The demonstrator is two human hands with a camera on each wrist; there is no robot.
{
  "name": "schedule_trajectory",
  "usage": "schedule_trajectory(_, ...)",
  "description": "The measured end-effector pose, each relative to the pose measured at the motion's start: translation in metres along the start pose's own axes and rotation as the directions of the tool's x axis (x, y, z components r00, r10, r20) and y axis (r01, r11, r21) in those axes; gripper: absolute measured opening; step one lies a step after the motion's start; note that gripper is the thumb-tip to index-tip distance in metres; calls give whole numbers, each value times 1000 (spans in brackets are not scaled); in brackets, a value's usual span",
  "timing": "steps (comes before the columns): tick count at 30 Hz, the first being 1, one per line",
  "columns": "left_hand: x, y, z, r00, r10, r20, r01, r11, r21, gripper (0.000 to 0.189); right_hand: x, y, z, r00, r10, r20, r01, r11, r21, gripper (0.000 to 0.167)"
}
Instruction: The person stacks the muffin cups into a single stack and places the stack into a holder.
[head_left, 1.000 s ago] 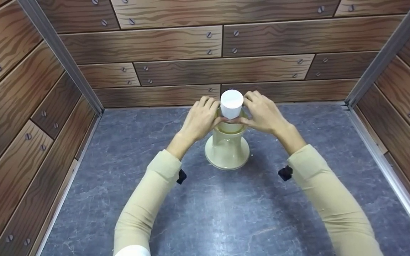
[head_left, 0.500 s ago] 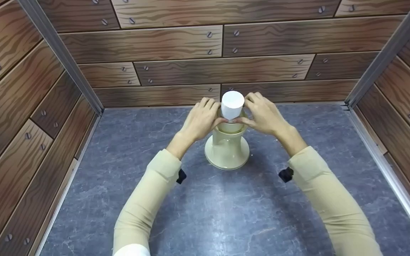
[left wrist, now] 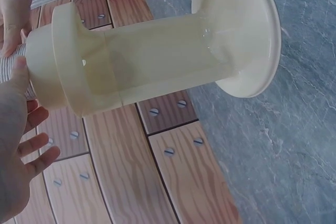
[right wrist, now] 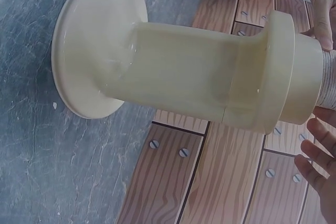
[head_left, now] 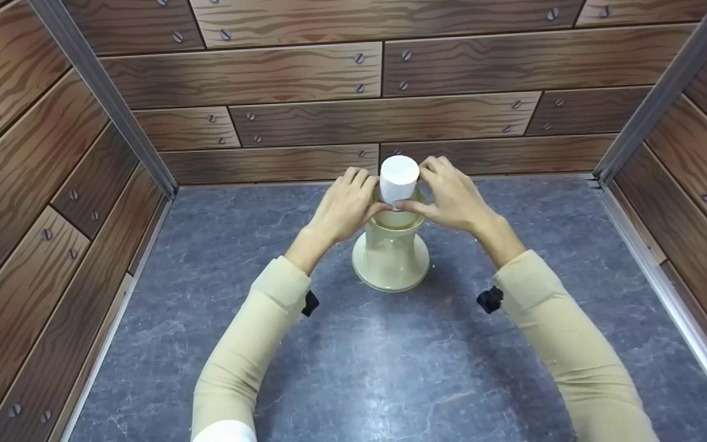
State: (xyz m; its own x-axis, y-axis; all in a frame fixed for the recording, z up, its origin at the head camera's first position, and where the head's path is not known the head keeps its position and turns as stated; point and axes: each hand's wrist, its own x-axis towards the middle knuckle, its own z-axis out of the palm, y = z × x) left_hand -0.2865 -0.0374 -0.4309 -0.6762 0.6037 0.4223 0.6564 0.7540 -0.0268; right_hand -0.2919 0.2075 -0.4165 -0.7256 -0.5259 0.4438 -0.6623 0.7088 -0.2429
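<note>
A cream plastic stand [head_left: 391, 264], which looks like a cup dispenser, rises upright from its wide flared foot. Over its collar stands a white stack [head_left: 399, 178] with a flat round top; the wrist views show close ridges on it, like rims of nested paper cups. From the left, my left hand [head_left: 344, 205] grips the stack, thumb in front and fingers behind. My right hand [head_left: 456, 195] mirrors it, and the two thumbs nearly meet. In the left wrist view the left thumb presses the ridged part [left wrist: 10, 65] just above the collar, the other fingers spread loosely.
A grey marbled table [head_left: 353, 368] lies under the stand. Close behind is a wood-patterned back wall [head_left: 304, 126], with side walls and metal corner rails [head_left: 666, 264]. Small black devices [head_left: 490, 299] sit at both cuffs.
The right thumb has slid slightly left toward the left thumb. Stand, white stack and both arms otherwise stay nearly in place.
</note>
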Motion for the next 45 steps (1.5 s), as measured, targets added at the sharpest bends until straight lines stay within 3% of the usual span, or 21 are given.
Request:
schedule_trajectory(9,-2,-3,1,1000,23,9,-23,999,22,40,1,-4,5,1000,21,-4,-21,1000,20,70)
schedule_trajectory(18,-1,-3,1,1000,26,-1,-26,1000,7,44,0,0,9,1000,30,-8,-30,999,22,73)
schedule_trajectory(45,0,-3,-2,996,-11,86,13,1000,-21,40,1,1,17,995,91,33,-94,991,92,76)
